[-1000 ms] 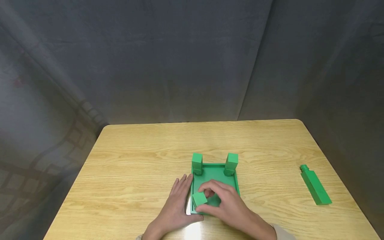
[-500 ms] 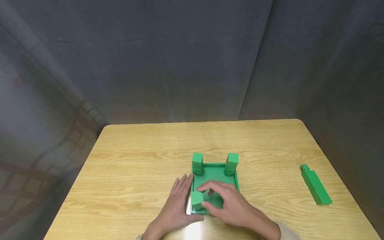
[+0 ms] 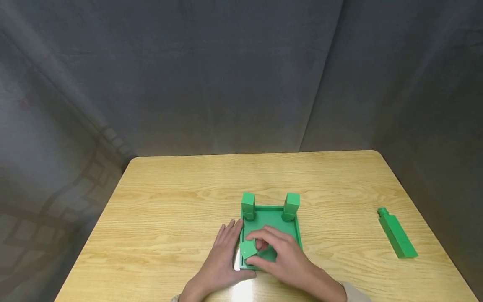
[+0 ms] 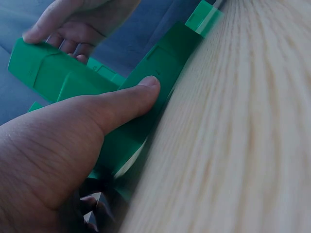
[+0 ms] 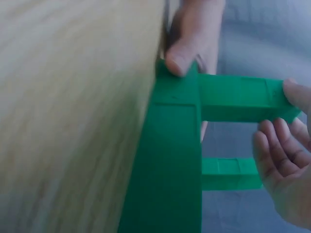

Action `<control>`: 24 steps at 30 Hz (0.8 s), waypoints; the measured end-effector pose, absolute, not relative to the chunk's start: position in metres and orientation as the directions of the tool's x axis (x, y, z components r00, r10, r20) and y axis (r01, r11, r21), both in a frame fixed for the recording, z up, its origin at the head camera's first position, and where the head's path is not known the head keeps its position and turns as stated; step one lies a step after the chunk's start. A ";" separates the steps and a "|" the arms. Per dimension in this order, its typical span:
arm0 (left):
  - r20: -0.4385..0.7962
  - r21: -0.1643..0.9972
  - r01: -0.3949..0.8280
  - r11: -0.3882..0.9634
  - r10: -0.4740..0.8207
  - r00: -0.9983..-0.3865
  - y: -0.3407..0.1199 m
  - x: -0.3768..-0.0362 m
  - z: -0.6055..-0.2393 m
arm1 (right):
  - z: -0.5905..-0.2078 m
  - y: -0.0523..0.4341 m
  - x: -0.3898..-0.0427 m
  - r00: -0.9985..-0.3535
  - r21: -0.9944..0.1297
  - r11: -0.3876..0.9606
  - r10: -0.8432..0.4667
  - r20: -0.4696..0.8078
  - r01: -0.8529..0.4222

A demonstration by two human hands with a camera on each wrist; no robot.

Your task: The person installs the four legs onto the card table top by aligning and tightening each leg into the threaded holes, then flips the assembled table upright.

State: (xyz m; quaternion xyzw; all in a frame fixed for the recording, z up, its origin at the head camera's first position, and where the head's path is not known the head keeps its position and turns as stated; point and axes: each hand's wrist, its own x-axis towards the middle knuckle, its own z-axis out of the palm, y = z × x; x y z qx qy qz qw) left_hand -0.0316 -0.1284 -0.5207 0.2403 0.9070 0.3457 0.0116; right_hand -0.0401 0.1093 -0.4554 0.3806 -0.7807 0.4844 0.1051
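Well, a dark grey curtain [image 3: 226, 75] hangs behind a wood-grain table [image 3: 170, 201], and near its front edge lies a square green tray [image 3: 269, 228] with a raised rim. The person's left hand [image 3: 222, 262] lies straight-fingered along the tray's left side, thumb pressing the near side. Their right hand [image 3: 288, 260] pinches, between thumb and fingers, the top of a green corner post [image 3: 247, 250] at the tray's near left corner, turned askew to the rim. A loose post [image 3: 397, 235] with a ringed neck lies well apart, rightward; two far posts [image 3: 248, 204] stand upright at the far corners.
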 end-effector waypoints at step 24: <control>0.138 0.640 0.427 0.638 0.451 -0.882 -0.129 -0.032 -0.520 | -0.449 0.119 -0.042 -0.593 -0.569 0.281 -0.639 0.490 -0.773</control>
